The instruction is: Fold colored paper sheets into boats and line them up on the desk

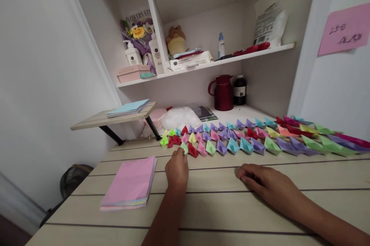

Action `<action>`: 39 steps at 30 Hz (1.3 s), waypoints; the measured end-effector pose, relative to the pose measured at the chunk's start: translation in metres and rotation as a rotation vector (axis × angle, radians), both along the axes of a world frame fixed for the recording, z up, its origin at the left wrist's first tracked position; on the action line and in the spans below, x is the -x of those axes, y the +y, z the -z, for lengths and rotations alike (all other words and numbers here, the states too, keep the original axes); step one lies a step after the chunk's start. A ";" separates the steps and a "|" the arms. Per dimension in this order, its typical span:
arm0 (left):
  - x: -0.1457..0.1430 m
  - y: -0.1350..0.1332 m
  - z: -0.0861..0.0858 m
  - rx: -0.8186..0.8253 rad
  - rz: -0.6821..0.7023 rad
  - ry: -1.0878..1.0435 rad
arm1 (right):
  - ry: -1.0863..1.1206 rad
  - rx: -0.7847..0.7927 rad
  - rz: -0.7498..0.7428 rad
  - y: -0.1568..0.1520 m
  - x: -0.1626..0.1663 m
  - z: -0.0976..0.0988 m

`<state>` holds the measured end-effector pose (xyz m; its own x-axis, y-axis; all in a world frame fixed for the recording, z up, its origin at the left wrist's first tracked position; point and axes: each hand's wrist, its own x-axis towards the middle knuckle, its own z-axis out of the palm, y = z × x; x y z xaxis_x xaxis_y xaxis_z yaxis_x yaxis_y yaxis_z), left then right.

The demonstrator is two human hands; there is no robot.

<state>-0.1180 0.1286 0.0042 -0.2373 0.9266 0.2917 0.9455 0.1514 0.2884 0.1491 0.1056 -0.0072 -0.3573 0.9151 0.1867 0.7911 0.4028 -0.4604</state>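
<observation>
My left hand reaches to the front row of folded paper boats, its fingers closed on a light green paper boat. The fingertips are partly hidden behind the hand. Right beside that boat sits a red paper boat, followed by a pink paper boat. Several rows of coloured boats run to the right across the back of the table. My right hand rests on the tabletop in front of the rows, fingers loosely curled in toward the thumb, with nothing seen in it.
A stack of square paper, pink on top, lies left of my left hand. Behind it stands a small raised shelf bearing blue paper. At the back are a white plastic bag, a dark red jug and a dark bottle.
</observation>
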 end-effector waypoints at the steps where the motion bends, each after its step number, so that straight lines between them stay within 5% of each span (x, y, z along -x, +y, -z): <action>1: 0.000 0.000 0.000 0.001 -0.003 0.002 | 0.004 -0.002 0.004 0.000 0.000 0.000; 27: 0.006 -0.004 -0.004 -0.067 -0.042 0.055 | 0.004 -0.019 0.015 -0.003 0.001 -0.004; 39: -0.007 -0.015 -0.008 0.060 0.438 0.261 | 0.018 -0.016 0.011 -0.004 0.003 -0.008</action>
<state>-0.1113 0.1132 0.0117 0.2502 0.9398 0.2327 0.9633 -0.2658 0.0376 0.1463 0.1018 0.0003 -0.3434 0.9159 0.2077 0.7875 0.4014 -0.4677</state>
